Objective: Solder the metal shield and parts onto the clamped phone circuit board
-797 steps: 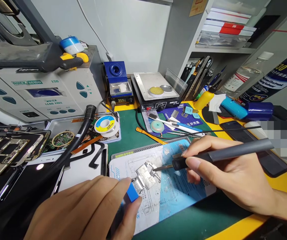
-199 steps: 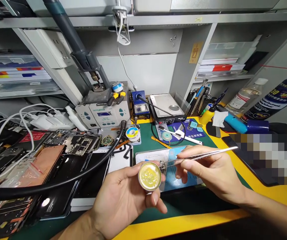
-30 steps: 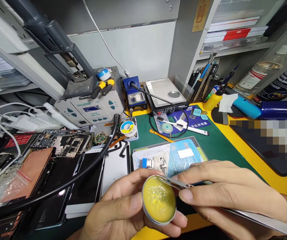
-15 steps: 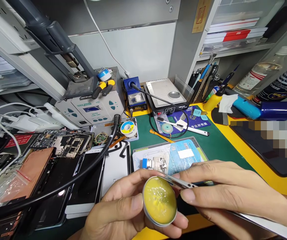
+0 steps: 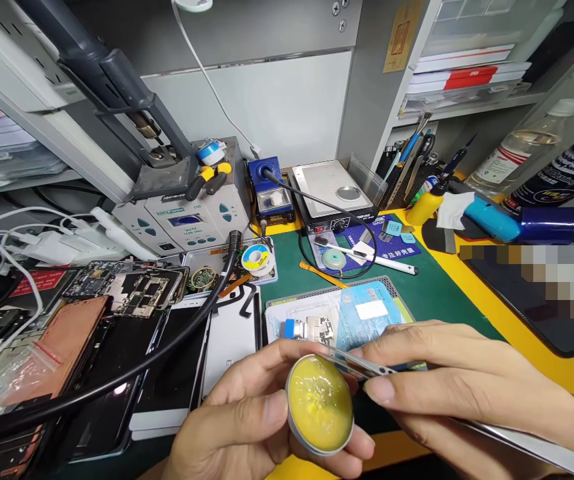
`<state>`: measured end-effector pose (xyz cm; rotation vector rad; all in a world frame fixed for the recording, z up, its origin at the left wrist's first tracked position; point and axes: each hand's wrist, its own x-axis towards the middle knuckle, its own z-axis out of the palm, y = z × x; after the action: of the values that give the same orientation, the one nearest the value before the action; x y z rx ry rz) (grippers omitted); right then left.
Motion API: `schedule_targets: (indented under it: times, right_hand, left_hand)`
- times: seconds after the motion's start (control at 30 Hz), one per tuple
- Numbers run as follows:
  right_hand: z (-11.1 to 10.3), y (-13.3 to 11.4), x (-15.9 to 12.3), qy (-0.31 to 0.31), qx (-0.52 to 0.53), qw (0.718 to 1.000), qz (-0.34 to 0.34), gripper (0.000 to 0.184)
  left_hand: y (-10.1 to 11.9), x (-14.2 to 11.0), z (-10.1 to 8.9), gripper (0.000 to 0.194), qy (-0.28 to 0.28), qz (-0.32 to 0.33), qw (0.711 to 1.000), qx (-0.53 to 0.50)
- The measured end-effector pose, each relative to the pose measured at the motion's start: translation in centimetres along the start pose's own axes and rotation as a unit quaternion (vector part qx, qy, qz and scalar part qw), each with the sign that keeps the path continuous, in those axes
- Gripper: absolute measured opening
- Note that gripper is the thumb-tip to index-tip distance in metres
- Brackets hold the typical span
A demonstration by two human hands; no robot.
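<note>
My left hand (image 5: 239,427) is closed around a small round tin of yellow flux paste (image 5: 319,403), held up near the bench's front edge. My right hand (image 5: 459,393) pinches a pair of metal tweezers (image 5: 361,365); their tips rest at the tin's upper rim, touching the paste. Behind the tin, a small metal circuit part with a blue clamp (image 5: 309,329) lies on a light-blue work mat (image 5: 367,313).
A hot-air station (image 5: 187,217) and a blue soldering station (image 5: 269,193) stand at the back, beside a hot plate (image 5: 334,190). A black hose (image 5: 177,333) crosses opened phones (image 5: 117,293) at left. Tools, bottles and spray cans (image 5: 521,223) crowd the right.
The tin and tweezers have shifted only slightly; the tweezer tips stay at the tin's upper rim. Both hands keep their grip.
</note>
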<state>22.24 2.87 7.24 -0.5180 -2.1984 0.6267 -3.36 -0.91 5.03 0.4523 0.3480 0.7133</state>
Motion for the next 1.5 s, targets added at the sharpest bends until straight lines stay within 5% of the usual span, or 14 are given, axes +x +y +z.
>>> schedule_targets:
  times: [0.2,0.43,0.6,1.0,1.23,1.5]
  right_hand:
    - [0.4,-0.3,1.0,0.075,0.093,0.992,0.042,0.052]
    - [0.9,-0.2,1.6,0.155,0.167,0.956,0.186,0.027]
    - [1.1,-0.1,1.5,0.153,0.217,0.935,0.236,0.027]
    - [1.1,1.0,0.8,0.101,0.442,0.813,0.366,0.009]
    - [1.1,1.2,0.8,0.102,0.466,0.793,0.378,0.006]
    - [1.0,1.0,0.7,0.110,0.438,0.811,0.373,0.007]
  left_hand:
    - [-0.1,-0.1,0.2,0.038,-0.013,0.016,1.000,0.001]
    - [-0.5,0.0,0.4,0.048,-0.013,0.015,1.000,0.011]
    - [-0.8,0.2,0.5,0.048,-0.032,0.037,0.999,0.006]
    - [-0.5,-0.1,0.6,0.047,0.003,0.007,1.000,0.025]
    - [-0.8,0.1,0.3,0.047,0.001,0.032,0.999,0.043]
    - [-0.7,0.1,0.2,0.048,-0.001,0.019,0.999,0.033]
